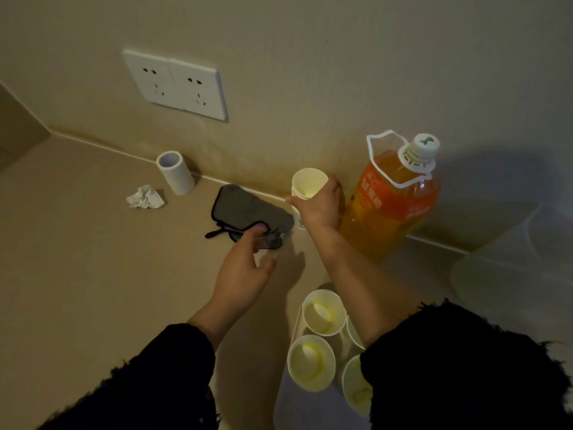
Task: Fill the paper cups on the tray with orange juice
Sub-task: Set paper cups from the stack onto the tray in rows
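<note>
**Right hand on the stacked cups, bottle capped beside it**

The right hand (316, 206) reaches to the back of the beige counter (93, 274) and grips the stacked cups (309, 183), with its fingers curled round the side just under the top rim. The stack stands upright against the wall (310, 72), and a second rim shows nested below the first. Just to its right stands the orange juice bottle (390, 206) — large and clear, with an orange label, a white carry handle and its white cap on. The liquid fills most of the bottle.

The left hand (245, 271) hovers above the counter with the palm turned inward and the fingers loose and spread, holding nothing. Its fingertips lie over the near edge of a grey cloth (242, 209), but I cannot tell whether they touch it.

The tray (283, 398), pale and only partly in view, sits at the bottom near the person. On it stand the paper cups (311, 363) — four can be made out, all upright. Two are plainly open to the camera with their pale yellowish bottoms visible. The other two are partly hidden under the dark fuzzy sleeve (465, 367) of the right arm.

Further left along the wall stands a white roll (175, 172) on end, with a crumpled tissue (145, 197) just in front of it. A double socket (176, 83) is set in the wall above.
</note>
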Demonstrator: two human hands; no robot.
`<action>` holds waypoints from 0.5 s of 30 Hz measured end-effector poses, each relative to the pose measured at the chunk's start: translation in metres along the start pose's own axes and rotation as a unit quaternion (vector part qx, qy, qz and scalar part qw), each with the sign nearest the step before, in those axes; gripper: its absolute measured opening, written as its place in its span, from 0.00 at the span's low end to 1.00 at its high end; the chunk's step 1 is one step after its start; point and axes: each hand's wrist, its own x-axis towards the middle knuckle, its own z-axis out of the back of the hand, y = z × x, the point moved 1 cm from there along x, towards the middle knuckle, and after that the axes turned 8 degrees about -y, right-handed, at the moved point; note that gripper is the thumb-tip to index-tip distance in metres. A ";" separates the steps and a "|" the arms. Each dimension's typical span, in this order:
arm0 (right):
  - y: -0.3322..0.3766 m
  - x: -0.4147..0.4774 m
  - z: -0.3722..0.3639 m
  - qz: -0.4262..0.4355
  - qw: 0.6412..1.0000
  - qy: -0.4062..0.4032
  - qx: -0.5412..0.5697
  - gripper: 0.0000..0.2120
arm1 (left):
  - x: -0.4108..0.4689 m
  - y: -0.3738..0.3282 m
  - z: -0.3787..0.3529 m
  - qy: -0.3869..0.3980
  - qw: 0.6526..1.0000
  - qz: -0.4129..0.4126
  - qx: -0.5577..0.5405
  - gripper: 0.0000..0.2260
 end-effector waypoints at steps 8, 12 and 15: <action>-0.007 -0.015 0.001 0.052 0.998 -0.019 -0.033 0.41 | -0.001 0.005 -0.002 0.010 0.999 0.033 -0.012 0.23; -0.008 -0.028 0.009 0.111 0.992 -0.009 -0.056 0.41 | -0.001 0.005 -0.006 0.019 0.999 0.035 -0.018 0.25; -0.001 -0.043 0.025 0.148 0.989 0.003 -0.028 0.42 | 0.000 -0.001 -0.007 0.015 0.999 0.024 -0.027 0.26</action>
